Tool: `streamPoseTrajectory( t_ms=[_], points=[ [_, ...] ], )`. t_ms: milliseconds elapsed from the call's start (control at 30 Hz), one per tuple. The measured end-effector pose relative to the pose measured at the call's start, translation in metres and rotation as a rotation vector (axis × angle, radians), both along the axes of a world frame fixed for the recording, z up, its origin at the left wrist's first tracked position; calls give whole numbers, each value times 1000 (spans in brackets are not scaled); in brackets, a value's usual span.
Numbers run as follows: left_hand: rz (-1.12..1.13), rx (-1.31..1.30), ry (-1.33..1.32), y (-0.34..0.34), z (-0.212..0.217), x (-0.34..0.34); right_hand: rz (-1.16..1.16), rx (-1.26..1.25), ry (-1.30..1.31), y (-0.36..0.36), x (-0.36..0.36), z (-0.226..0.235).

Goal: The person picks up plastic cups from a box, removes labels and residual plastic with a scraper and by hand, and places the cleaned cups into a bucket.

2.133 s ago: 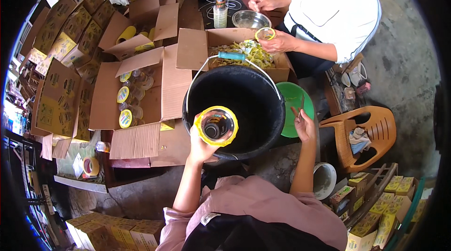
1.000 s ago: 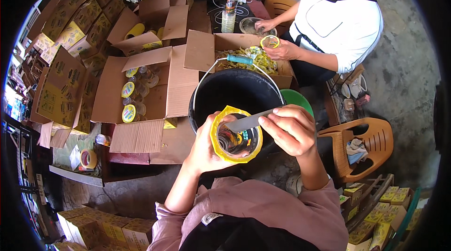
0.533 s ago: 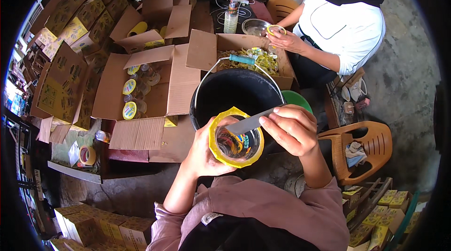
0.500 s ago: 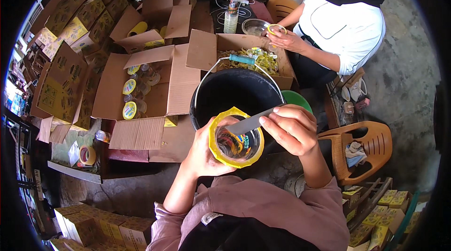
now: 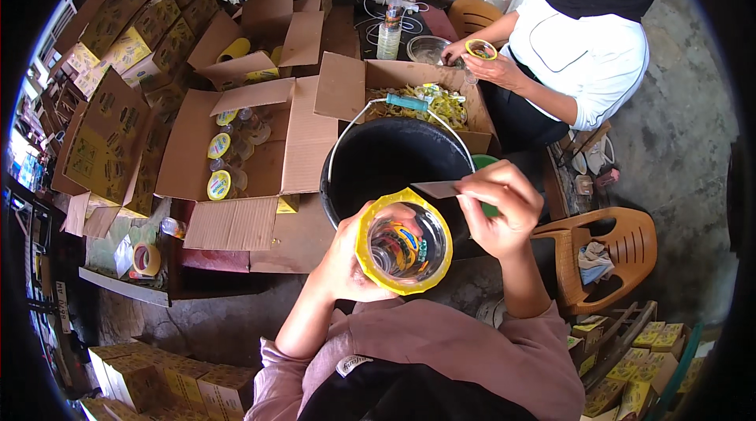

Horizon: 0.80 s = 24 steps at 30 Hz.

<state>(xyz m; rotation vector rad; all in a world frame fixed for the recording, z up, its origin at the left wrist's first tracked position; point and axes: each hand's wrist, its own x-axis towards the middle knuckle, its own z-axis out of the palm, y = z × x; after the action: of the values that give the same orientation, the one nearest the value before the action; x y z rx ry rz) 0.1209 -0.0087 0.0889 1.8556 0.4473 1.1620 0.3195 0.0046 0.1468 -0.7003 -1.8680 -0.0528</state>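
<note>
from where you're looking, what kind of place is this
Likely a small packing workshop: stacked yellow cartons, an open cardboard box of lidded jars, and the left hand holding a yellow-rimmed jar over a black bucket.

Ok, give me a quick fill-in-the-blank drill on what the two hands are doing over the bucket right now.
1. The left hand holds a clear jar with a ____ rim.
2. The right hand pinches a thin flat blade whose tip lies at the jar's ____.
3. Just behind the jar stands a ____ bucket with a wire handle.
4. The open cardboard box on the person's left holds jars with ____ lids.

Missing words: yellow; rim; black; yellow
</note>
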Motion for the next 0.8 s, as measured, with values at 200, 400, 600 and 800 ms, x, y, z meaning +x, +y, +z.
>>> streamPoseTrajectory(
  t_ms=[200, 400, 600, 800],
  points=[
    [11, 47, -103, -1, -10, 1, 12, 123, -100, -12, 1, 1],
    [17, 117, -80, -3, -6, 0, -9, 221, -209, -18, 2, 1],
    [43, 78, -72, -15, 9, -9, 34, 298, -251, -22, -5, 9],
    [17, -18, -70, -13, 13, 1, 28, 286, -260, -20, -2, 4]
  ],
)
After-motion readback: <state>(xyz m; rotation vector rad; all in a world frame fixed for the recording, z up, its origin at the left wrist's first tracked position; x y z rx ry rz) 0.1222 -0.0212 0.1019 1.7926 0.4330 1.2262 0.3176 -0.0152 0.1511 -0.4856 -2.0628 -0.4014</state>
